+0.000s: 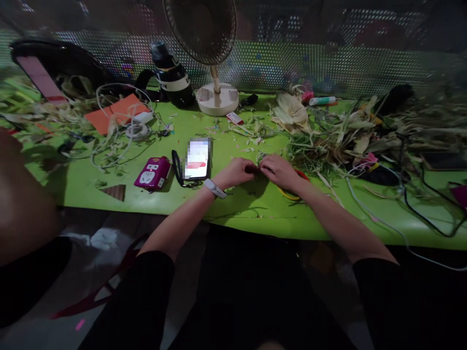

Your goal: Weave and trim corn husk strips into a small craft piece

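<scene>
Pinching a small green strip [258, 167] between both sets of fingertips, you kept your left hand [236, 172] and right hand [278, 171] together over the green table [251, 214]. The husk pile [328, 136] lay just right (within easy reach), the phone [197, 159] propped left.

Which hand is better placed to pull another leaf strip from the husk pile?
Right, probably. The right hand lies next to the husk pile, which spreads out on its side of the green table. The left hand would have to cross over it. Both are pinching something small between them.

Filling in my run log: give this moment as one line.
left hand: pinching small strip, fingertips meeting right hand | under right: red-yellow ring | near left: smartphone | surface: green table
</scene>
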`<action>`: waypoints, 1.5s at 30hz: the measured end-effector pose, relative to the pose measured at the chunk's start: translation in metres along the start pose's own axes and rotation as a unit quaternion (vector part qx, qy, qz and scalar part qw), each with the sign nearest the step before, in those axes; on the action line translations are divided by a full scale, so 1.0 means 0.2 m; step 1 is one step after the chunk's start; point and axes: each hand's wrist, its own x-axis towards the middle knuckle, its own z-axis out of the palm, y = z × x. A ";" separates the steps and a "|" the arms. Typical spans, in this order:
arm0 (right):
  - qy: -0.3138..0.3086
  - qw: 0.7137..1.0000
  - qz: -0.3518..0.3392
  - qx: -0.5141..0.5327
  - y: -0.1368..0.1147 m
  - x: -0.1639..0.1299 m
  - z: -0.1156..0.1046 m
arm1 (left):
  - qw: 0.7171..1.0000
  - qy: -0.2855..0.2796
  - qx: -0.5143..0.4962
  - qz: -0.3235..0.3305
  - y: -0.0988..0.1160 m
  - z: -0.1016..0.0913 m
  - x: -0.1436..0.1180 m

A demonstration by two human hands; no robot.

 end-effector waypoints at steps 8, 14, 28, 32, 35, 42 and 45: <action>0.002 0.995 -0.060 0.075 0.00 0.01 -0.01 | 0.995 -0.037 -0.045 -0.085 -0.01 -0.01 0.00; -0.018 0.993 -0.044 0.112 0.01 0.02 0.00 | 0.998 -0.050 0.029 -0.039 0.00 -0.02 0.00; -0.043 0.988 -0.017 0.149 0.02 0.03 0.01 | 0.956 -0.062 0.187 0.216 -0.10 -0.01 -0.03; -0.045 0.987 -0.022 0.151 0.02 0.04 0.01 | 0.953 -0.092 0.177 0.227 -0.11 -0.03 0.00; -0.040 0.987 -0.028 0.156 0.02 0.03 0.01 | 0.962 -0.069 0.150 0.220 -0.12 -0.03 0.01; -0.048 0.986 -0.013 0.162 0.02 0.03 0.00 | 0.986 -0.019 0.068 0.151 -0.14 -0.02 -0.02; -0.049 0.985 -0.014 0.165 0.02 0.03 0.00 | 0.989 -0.028 0.046 0.140 -0.13 -0.04 -0.03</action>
